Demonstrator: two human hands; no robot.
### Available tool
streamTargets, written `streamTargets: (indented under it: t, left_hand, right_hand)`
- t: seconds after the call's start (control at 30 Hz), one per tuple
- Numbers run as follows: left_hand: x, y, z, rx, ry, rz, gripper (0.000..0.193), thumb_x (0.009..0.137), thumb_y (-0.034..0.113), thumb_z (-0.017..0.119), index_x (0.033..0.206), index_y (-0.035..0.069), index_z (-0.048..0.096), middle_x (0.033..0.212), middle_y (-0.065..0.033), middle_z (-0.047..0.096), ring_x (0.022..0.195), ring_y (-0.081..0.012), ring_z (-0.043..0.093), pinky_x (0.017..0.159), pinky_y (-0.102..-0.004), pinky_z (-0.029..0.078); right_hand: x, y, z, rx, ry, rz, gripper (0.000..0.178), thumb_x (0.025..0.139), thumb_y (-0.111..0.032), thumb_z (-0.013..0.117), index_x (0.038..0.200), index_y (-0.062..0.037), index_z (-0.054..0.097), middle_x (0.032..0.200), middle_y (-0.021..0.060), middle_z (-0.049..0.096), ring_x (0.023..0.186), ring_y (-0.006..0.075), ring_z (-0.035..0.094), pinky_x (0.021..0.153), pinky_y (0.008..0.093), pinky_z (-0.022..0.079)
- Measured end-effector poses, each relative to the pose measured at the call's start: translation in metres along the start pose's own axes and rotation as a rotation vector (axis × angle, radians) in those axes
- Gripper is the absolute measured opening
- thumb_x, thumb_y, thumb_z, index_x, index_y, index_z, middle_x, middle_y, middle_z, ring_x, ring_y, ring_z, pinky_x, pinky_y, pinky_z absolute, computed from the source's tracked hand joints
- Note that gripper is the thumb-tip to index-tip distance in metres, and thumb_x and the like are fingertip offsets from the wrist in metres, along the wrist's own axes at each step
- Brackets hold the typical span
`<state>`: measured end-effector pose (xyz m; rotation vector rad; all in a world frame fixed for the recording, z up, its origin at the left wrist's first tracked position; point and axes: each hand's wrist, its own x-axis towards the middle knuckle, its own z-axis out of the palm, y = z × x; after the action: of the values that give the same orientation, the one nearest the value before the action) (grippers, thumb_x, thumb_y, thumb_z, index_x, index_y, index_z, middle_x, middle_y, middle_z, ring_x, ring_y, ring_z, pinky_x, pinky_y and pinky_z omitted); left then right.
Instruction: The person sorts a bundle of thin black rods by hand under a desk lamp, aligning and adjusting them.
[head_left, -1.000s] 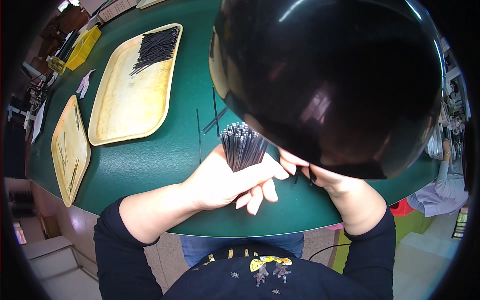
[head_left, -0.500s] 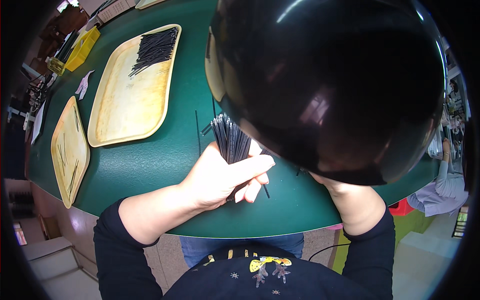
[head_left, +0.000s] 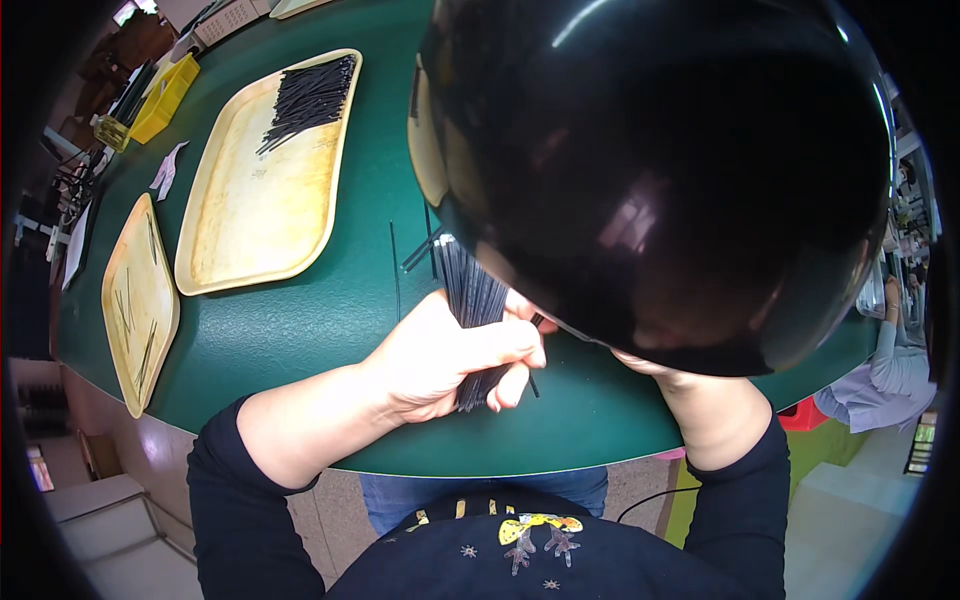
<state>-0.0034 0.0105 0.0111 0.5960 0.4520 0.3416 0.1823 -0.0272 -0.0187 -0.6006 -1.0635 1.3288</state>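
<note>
My left hand point(head_left: 425, 350) is closed around a thick bundle of thin black tubes point(head_left: 472, 285), held almost upright over the green table. The bundle's pale-tipped upper ends rise beside a large glossy black dome point(head_left: 650, 190). Under the dome's lower edge comes my right hand point(head_left: 650, 367); its fingers are mostly hidden, and what they hold does not show. A few loose black tubes point(head_left: 393, 260) lie on the table just beyond my left hand, and another short dark end pokes out below its fingers.
At the left, a large cream tray point(head_left: 250, 225) holds a pile of black tubes point(head_left: 312, 95). A smaller cream tray point(head_left: 130, 345) carries several thin dark pieces. Farther back are a yellow bin point(head_left: 165, 98) and a pinkish scrap point(head_left: 168, 170). Another person's sleeve point(head_left: 888, 360) shows far right.
The bundle has slid lower in my left hand and shifted slightly right, so its bottom ends now show below the fingers. My right hand has moved slightly left under the dome.
</note>
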Motion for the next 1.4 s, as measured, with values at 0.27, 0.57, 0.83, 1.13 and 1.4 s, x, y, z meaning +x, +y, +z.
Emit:
streamTargets:
  t: [0.27, 0.57, 0.83, 1.13, 1.4]
  left_hand:
    - [-0.002, -0.003, 0.003, 0.097, 0.096, 0.252, 0.012, 0.075, 0.005, 0.055, 0.067, -0.003, 0.053, 0.054, -0.0094, 0.053, 0.044, -0.0148, 0.053, 0.042, -0.0237, 0.045]
    - [0.000, -0.005, 0.001, 0.044, 0.080, 0.268, 0.009, 0.075, 0.004, 0.055, 0.070, -0.003, 0.053, 0.059, -0.0100, 0.054, 0.046, -0.0154, 0.055, 0.043, -0.0242, 0.047]
    - [0.001, -0.006, -0.001, 0.048, 0.073, 0.195, 0.014, 0.079, 0.009, 0.051, 0.082, -0.005, 0.053, 0.068, -0.0126, 0.057, 0.056, -0.0193, 0.059, 0.049, -0.0254, 0.049]
    - [0.003, -0.003, 0.008, 0.217, -0.107, 0.007, 0.020, 0.082, 0.013, 0.046, 0.089, -0.004, 0.054, 0.063, -0.0090, 0.057, 0.039, -0.0069, 0.046, 0.036, -0.0159, 0.034]
    - [-0.004, -0.003, 0.007, 0.330, 0.176, 0.268, 0.016, 0.077, 0.009, 0.053, 0.064, 0.001, 0.050, 0.049, -0.0029, 0.047, 0.035, -0.0055, 0.040, 0.032, -0.0165, 0.027]
  right_hand:
    - [0.004, 0.008, -0.010, -0.186, -0.050, -0.014, 0.049, 0.063, 0.006, 0.064, 0.108, 0.0018, 0.044, 0.103, 0.0122, 0.051, 0.091, 0.0220, 0.052, 0.079, 0.0329, 0.044]
    - [-0.009, 0.027, -0.024, 0.465, -0.120, 0.037, 0.042, 0.069, 0.005, 0.058, 0.109, 0.0017, 0.044, 0.106, 0.0130, 0.049, 0.091, 0.0227, 0.052, 0.080, 0.0330, 0.044]
    - [-0.007, 0.021, 0.002, 0.325, -0.024, 0.046, 0.038, 0.073, 0.004, 0.053, 0.109, 0.0011, 0.045, 0.105, 0.0137, 0.050, 0.095, 0.0236, 0.050, 0.084, 0.0339, 0.041]
    - [-0.015, 0.002, -0.009, 0.204, -0.068, 0.150, 0.041, 0.071, 0.000, 0.057, 0.110, 0.0010, 0.045, 0.105, 0.0139, 0.050, 0.098, 0.0228, 0.048, 0.086, 0.0331, 0.038]
    - [-0.003, 0.006, -0.003, 0.009, -0.217, 0.090, 0.045, 0.069, -0.010, 0.063, 0.109, 0.0009, 0.046, 0.104, 0.0131, 0.050, 0.096, 0.0212, 0.047, 0.084, 0.0302, 0.036]
